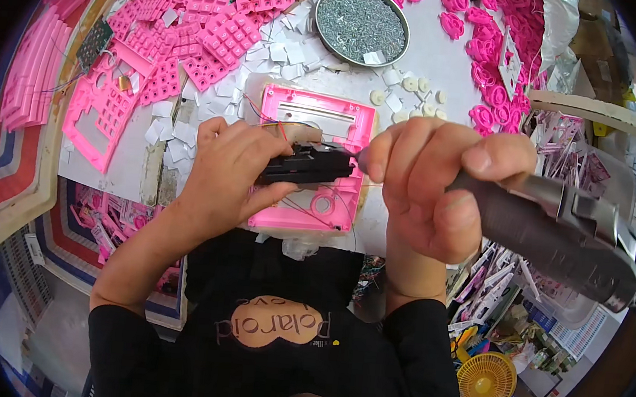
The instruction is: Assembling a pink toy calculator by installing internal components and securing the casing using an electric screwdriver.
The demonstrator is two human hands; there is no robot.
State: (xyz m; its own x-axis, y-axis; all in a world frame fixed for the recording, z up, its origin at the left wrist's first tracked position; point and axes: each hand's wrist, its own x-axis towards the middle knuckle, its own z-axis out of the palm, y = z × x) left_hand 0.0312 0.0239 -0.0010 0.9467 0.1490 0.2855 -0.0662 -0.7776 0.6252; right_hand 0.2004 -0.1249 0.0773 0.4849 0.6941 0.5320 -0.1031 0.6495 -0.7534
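My left hand is closed around a black plastic part, holding it above a pink plastic housing. My right hand grips a dark grey electric screwdriver, tilted nearly level. Its tip points left and meets the right end of the black part; whether a screw sits there is too small to tell. Thin coloured wires run out near my left fingers. Under the part, the housing lies open side up on the table, showing a long metal strip and a round ring.
A round metal dish of small screws stands at the back. Pink keypad pieces and white paper squares spread to the left. White discs and pink parts lie to the right, with a yellow basket lower down.
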